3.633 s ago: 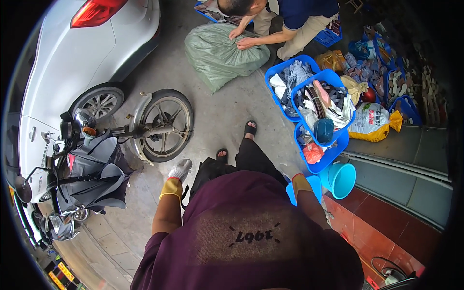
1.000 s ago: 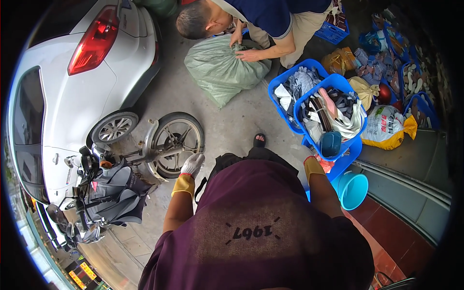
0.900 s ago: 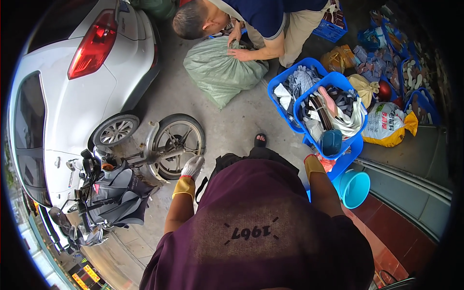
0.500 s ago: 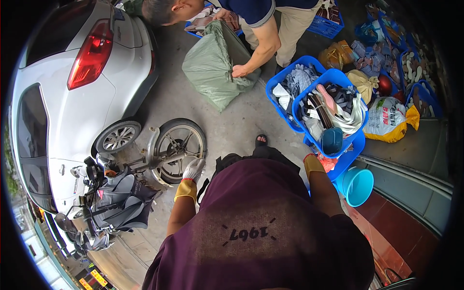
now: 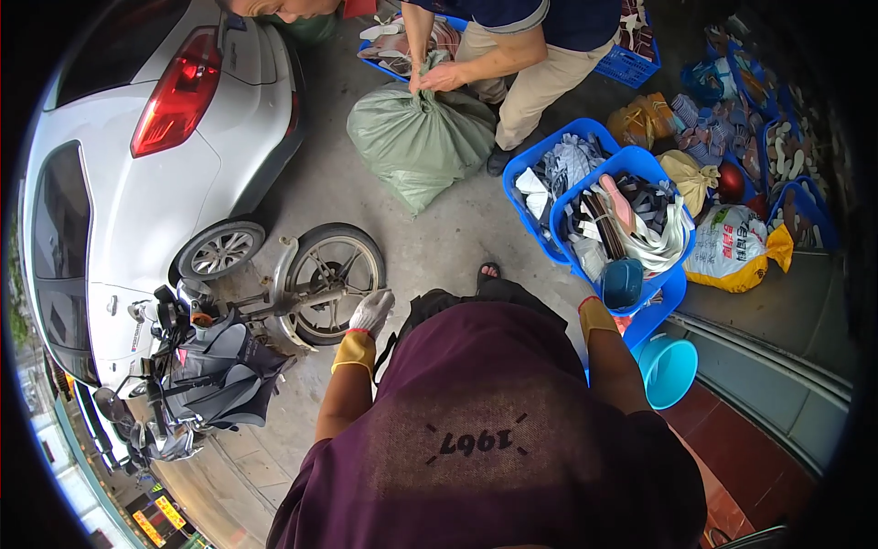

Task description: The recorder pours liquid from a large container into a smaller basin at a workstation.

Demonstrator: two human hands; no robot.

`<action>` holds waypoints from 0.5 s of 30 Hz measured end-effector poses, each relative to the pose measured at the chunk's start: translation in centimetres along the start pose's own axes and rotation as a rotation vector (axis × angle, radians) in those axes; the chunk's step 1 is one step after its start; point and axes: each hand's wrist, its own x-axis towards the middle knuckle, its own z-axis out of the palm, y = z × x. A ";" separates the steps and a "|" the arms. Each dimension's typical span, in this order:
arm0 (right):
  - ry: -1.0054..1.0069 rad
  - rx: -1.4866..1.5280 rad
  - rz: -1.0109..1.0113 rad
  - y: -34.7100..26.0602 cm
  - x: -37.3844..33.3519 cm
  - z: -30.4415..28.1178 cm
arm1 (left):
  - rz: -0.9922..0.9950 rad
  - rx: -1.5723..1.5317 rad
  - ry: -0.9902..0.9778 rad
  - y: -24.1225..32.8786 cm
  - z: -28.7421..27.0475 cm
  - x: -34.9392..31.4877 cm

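Head view has the left hand [image 5: 371, 313] in a white knit glove with one yellow cuff [image 5: 353, 350], fingers together and slightly bent, nothing visible in its hold; the right hand [image 5: 579, 291], in a matching glove, is a pale patch whose openness, grip and contact I cannot tell. Just beyond the right hand are three blue plastic baskets [image 5: 647, 165], round-cornered and overlapping, the top one heaped with limp dark, white and brown strips, one pink piece and one teal tub [image 5: 622, 283]. One smooth turquoise bucket [image 5: 669, 370] is to the right of that hand's cuff. Just left of the left hand is one spoked motorbike wheel [image 5: 322, 273], with a glossy white car [image 5: 151, 220] farther left. Ahead, between the hands, spreads stained grey concrete floor [image 5: 448, 238]; farther ahead, a co-worker's two bare hands [image 5: 445, 77] grip the gathered neck of one bulging, creased green sack [image 5: 421, 151]. Well right of the right hand, one shiny white-and-yellow bag [image 5: 729, 252] slumps near a metal-edged ledge [image 5: 777, 316], with reddish-brown tiles [image 5: 732, 448] nearer the body.
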 end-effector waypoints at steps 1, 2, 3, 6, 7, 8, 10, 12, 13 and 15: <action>-0.029 -0.010 -0.009 -0.5 0.2 -0.2 | -0.007 -0.040 0.018 -0.6 0.2 -0.1; -0.038 -0.015 -0.021 -1.1 0.5 -0.3 | -0.014 -0.046 0.031 -1.3 0.2 -0.4; -0.009 -0.027 -0.038 -0.9 0.6 -0.1 | 0.011 -0.013 0.022 -1.2 0.2 -0.5; 0.011 -0.070 -0.095 -0.3 1.1 0.3 | 0.042 -0.011 0.003 -2.0 0.6 -0.9; 0.005 -0.096 -0.132 -0.2 1.1 0.5 | 0.039 -0.009 -0.008 -2.6 0.7 -1.0; 0.015 -0.090 -0.126 -0.1 1.0 0.8 | 0.037 -0.005 -0.022 -3.3 0.6 -1.1; 0.080 -0.083 -0.140 -1.5 0.5 1.6 | -0.005 -0.052 -0.056 -4.3 0.7 -2.3; 0.043 -0.059 -0.095 -3.3 -0.3 1.6 | -0.105 -0.202 -0.004 -5.6 0.9 -4.2; 0.008 -0.035 -0.054 -3.8 -0.8 1.8 | -0.065 -0.164 -0.017 -6.9 0.7 -4.5; 0.027 -0.057 -0.063 -4.0 -2.7 2.1 | -0.139 -0.243 -0.018 -9.8 1.1 -5.3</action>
